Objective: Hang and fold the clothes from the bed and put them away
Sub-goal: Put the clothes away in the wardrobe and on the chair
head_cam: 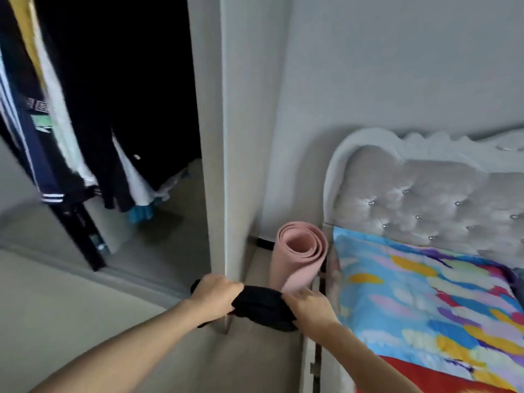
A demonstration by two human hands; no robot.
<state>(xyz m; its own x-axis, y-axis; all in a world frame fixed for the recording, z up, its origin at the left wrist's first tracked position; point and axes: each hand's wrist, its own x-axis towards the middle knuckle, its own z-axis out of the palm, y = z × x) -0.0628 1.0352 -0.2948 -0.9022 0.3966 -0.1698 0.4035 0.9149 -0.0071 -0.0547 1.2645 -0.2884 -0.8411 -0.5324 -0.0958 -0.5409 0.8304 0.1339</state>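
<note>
Both hands, left (217, 292) and right (307, 306), gripping a bunched black garment (259, 306) (held between them), beside the bed (425, 293)

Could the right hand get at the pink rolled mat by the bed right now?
Likely yes: the mat stands just beyond the right hand with nothing between. But that hand and the left hand both grip the black garment, so it must let go first.

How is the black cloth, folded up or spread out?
The black cloth is bunched small, not spread: left hand and right hand grip its ends.
</note>
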